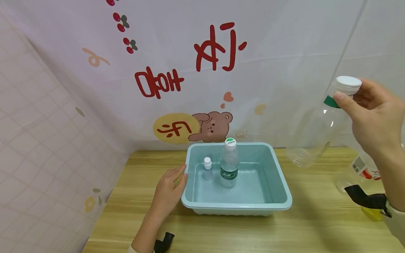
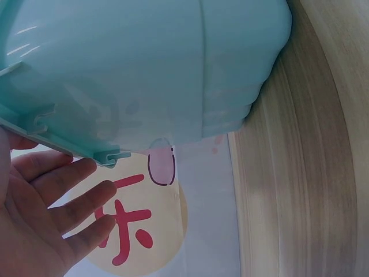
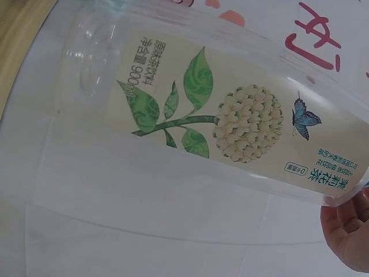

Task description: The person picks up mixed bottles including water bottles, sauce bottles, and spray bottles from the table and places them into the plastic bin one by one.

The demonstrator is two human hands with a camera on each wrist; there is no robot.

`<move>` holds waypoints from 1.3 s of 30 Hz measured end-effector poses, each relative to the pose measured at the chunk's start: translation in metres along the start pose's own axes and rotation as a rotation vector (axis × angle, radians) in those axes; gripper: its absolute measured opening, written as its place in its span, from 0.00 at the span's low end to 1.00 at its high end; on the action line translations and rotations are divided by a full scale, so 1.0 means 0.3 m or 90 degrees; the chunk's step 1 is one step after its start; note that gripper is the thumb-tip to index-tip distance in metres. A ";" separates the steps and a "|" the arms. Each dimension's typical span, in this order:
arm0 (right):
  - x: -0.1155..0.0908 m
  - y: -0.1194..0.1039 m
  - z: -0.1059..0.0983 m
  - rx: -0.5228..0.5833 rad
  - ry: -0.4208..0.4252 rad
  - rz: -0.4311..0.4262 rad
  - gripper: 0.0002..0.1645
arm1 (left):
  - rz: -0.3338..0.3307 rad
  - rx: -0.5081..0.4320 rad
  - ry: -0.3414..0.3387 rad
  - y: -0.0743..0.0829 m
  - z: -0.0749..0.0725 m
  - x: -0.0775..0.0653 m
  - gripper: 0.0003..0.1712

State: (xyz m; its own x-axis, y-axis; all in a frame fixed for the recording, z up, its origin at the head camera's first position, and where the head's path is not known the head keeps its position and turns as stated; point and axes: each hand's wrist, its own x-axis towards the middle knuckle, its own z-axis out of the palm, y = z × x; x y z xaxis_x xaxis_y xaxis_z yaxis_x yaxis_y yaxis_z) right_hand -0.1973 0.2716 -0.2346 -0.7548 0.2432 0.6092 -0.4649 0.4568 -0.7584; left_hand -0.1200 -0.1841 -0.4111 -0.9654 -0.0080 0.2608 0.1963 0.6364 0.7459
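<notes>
My right hand (image 1: 378, 114) grips a large clear plastic bottle (image 1: 317, 128) by its neck, just below the white cap (image 1: 348, 81). Tilted, the bottle hangs in the air to the right of a pale blue basin (image 1: 237, 206), its base toward the table. The right wrist view shows its label (image 3: 248, 124) with a white flower, green leaves and a butterfly. At the basin's left rim is my left hand (image 1: 169, 188), fingers fairly straight and spread beside the rim. Inside the basin stand a small white-capped bottle (image 1: 207, 172) and a clear bottle with a green label (image 1: 229, 174).
Behind my right forearm, another clear bottle (image 1: 345, 179) with a red and white label lies on the wooden table (image 1: 139, 175). A yellow item (image 1: 371, 213) shows partly beneath that forearm. A printed white cloth (image 1: 269, 70) hangs behind the basin.
</notes>
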 end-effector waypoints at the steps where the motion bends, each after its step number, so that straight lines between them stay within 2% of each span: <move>1: 0.002 -0.006 0.006 0.010 0.005 0.000 0.22 | -0.001 0.001 0.001 0.001 -0.001 0.000 0.24; 4: 0.009 -0.026 0.023 0.053 0.013 -0.004 0.21 | -0.005 0.001 0.003 0.002 -0.003 -0.002 0.24; 11: 0.012 -0.068 0.059 0.291 -0.013 -0.010 0.21 | -0.006 -0.005 0.002 0.001 -0.003 -0.003 0.25; 14: 0.010 -0.086 0.083 0.339 -0.025 -0.026 0.21 | -0.005 -0.006 0.004 0.001 -0.001 -0.002 0.25; 21: -0.005 -0.115 0.126 0.328 -0.054 -0.025 0.21 | 0.000 -0.001 0.008 0.002 0.001 -0.003 0.25; 28: -0.032 -0.133 0.165 0.230 -0.086 -0.043 0.20 | -0.004 0.000 0.004 0.002 0.003 -0.004 0.24; 36: -0.062 -0.149 0.208 0.182 -0.120 -0.058 0.20 | -0.003 -0.003 0.004 -0.003 0.005 -0.002 0.24; 39: -0.077 -0.151 0.219 0.139 -0.140 -0.069 0.21 | 0.001 -0.002 0.005 -0.005 0.005 -0.001 0.24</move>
State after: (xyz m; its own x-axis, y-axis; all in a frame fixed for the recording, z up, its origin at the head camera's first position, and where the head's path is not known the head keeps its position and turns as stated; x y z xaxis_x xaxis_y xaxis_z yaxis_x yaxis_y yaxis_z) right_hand -0.1892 0.1891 -0.2295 -0.7666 0.0017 0.6422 -0.6181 0.2693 -0.7385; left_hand -0.1202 -0.1838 -0.4135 -0.9637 -0.0134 0.2668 0.1983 0.6335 0.7479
